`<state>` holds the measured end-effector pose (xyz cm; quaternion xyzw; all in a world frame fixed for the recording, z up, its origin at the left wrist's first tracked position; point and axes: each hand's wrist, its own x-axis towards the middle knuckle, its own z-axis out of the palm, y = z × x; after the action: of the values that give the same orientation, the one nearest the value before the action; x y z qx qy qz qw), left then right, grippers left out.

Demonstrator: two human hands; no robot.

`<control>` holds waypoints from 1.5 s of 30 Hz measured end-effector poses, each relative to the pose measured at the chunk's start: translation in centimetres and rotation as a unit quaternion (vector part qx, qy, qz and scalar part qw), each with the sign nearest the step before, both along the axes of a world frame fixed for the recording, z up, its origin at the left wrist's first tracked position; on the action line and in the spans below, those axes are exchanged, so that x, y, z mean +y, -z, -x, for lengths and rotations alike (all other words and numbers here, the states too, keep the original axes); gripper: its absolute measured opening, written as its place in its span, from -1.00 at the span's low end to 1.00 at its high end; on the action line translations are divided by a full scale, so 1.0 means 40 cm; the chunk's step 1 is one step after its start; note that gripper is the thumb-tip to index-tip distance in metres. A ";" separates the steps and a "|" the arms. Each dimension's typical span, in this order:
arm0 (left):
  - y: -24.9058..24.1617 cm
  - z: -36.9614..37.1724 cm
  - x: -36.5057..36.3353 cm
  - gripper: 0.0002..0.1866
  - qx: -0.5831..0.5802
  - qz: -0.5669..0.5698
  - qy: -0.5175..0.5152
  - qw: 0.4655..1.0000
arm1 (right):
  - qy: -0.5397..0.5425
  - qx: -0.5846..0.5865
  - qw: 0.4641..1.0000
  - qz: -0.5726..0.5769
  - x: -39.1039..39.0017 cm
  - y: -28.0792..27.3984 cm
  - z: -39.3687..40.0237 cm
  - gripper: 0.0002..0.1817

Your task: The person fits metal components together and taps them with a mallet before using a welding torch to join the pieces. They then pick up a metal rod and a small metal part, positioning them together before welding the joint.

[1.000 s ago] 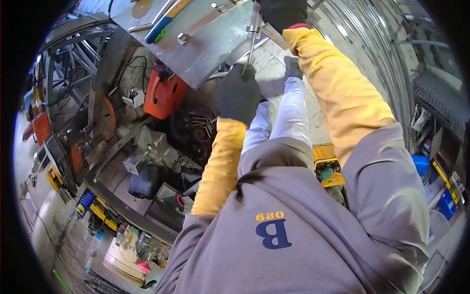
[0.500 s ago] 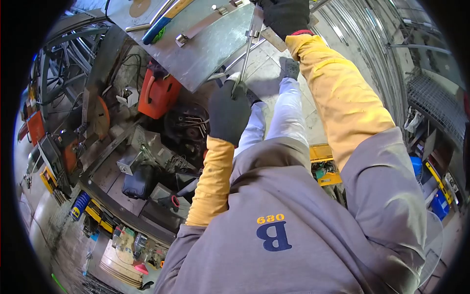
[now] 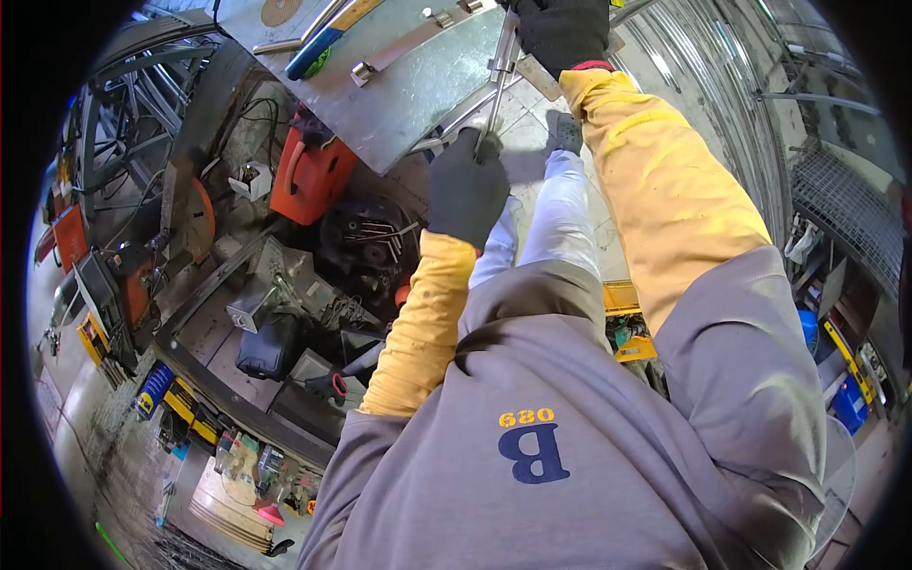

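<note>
My left hand (image 3: 468, 188), in a dark glove, is closed round the lower end of a thin metal rod (image 3: 496, 106). That rod runs up to a small cylindrical metal fitting (image 3: 502, 66) on a bar at the edge of the metal-topped table (image 3: 408, 104). At the top of the view my right hand (image 3: 560, 33), gloved too, is wrapped round something I cannot make out beside the bar. On the tabletop are a blue-and-wood handled tool (image 3: 318, 49), a small metal cylinder (image 3: 362, 73) and metal tubes (image 3: 277, 46).
An orange-red container (image 3: 309, 176) stands on the left below the table. Nearby are a black case (image 3: 269, 350), an orange disc (image 3: 200, 217) and a metal-framed bench (image 3: 223, 385). Long metal bars (image 3: 703, 66) and a wire mesh (image 3: 845, 204) lie at the right.
My left hand has moved right and slightly up with the rod's end, so the rod is steeper. My right hand has shifted slightly right.
</note>
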<state>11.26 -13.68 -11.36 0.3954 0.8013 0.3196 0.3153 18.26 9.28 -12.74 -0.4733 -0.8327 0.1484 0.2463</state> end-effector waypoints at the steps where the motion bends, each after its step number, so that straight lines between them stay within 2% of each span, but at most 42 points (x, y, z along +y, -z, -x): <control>1: -0.007 0.004 -0.023 -0.79 0.039 -0.001 0.023 0.999 | -0.040 0.095 0.988 -0.117 -0.002 -0.006 -0.005 -0.83; 2: -0.014 0.015 -0.043 -0.80 -0.053 0.040 0.012 0.998 | -0.040 0.094 0.988 -0.116 -0.003 -0.004 -0.004 -0.83; 4: 0.005 0.013 -0.026 -0.81 -0.031 0.023 0.015 0.999 | -0.053 0.117 0.979 -0.156 0.003 0.003 -0.007 -0.82; 9: -0.005 0.008 0.049 -0.78 0.039 -0.001 0.010 0.999 | -0.067 0.119 0.982 -0.132 0.008 -0.005 -0.010 -0.83; 11: -0.030 0.008 -0.020 -0.78 0.006 0.032 0.009 0.999 | -0.067 0.115 0.982 -0.132 0.006 -0.001 -0.012 -0.83; 13: -0.043 0.008 -0.064 -0.78 -0.064 0.010 -0.019 0.998 | -0.051 0.123 0.975 -0.179 0.006 0.010 -0.011 -0.84; 14: -0.033 0.009 -0.054 -0.79 -0.047 0.096 -0.012 0.994 | -0.048 0.125 0.976 -0.173 0.006 0.014 -0.011 -0.83; 15: -0.022 0.006 -0.031 -0.79 -0.047 0.098 -0.017 0.994 | -0.052 0.126 0.976 -0.170 0.000 0.014 -0.011 -0.83; 17: -0.008 0.008 0.038 -0.79 0.059 -0.039 0.013 0.997 | -0.073 0.137 0.976 -0.154 0.007 -0.002 -0.010 -0.83; 22: -0.033 0.018 -0.049 -0.74 -0.073 0.031 -0.021 0.997 | -0.060 0.122 0.980 -0.146 0.006 -0.004 -0.014 -0.84; 23: -0.022 0.009 -0.036 -0.74 -0.077 0.032 -0.017 0.996 | -0.058 0.124 0.978 -0.156 0.008 -0.007 -0.016 -0.84; 25: -0.016 0.007 0.018 -0.71 0.005 0.065 0.003 0.998 | -0.064 0.134 0.975 -0.163 -0.001 -0.003 -0.006 -0.84; 26: -0.013 0.016 0.057 -0.69 -0.021 0.036 0.001 0.999 | -0.071 0.134 0.977 -0.152 -0.001 -0.005 -0.009 -0.84; 29: -0.039 0.034 0.018 -0.74 0.012 0.056 0.034 0.998 | -0.076 0.119 0.979 -0.145 0.011 -0.015 -0.013 -0.83; 30: -0.041 0.049 -0.038 -0.78 0.047 -0.006 0.120 0.992 | -0.075 0.119 0.980 -0.138 0.011 -0.013 -0.013 -0.83; 31: -0.036 0.047 -0.071 -0.84 -0.065 0.055 0.000 0.996 | -0.072 0.117 0.982 -0.131 0.009 -0.006 -0.019 -0.83; 33: -0.040 0.038 -0.109 -0.86 -0.151 0.054 -0.076 0.984 | -0.072 0.116 0.982 -0.132 0.009 0.002 -0.033 -0.83; 37: -0.024 0.043 -0.108 -0.76 -0.144 0.032 -0.040 0.988 | -0.081 0.133 0.975 -0.157 0.013 -0.001 -0.016 -0.84; 39: -0.018 0.048 -0.098 -0.74 -0.054 0.018 0.060 0.997 | -0.064 0.123 0.980 -0.143 0.005 -0.004 -0.015 -0.86; 40: -0.006 0.040 -0.084 -0.74 -0.056 0.023 0.059 0.996 | -0.065 0.122 0.981 -0.137 -0.001 0.002 -0.015 -0.86; 42: 0.022 0.016 -0.030 -0.74 0.074 -0.008 0.041 0.996 | -0.052 0.135 0.979 -0.141 0.008 0.005 -0.012 -0.86; 43: 0.016 0.013 -0.024 -0.74 0.074 -0.009 0.040 0.996 | -0.053 0.136 0.979 -0.143 0.010 0.005 -0.011 -0.86; 45: -0.001 0.012 -0.027 -0.83 -0.076 0.022 -0.032 0.996 | -0.058 0.144 0.974 -0.164 0.007 0.005 -0.009 -0.86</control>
<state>10.78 -14.74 -11.31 0.3365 0.7943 0.3408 0.3737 18.62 9.58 -12.95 -0.3511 -0.8273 0.0900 0.4292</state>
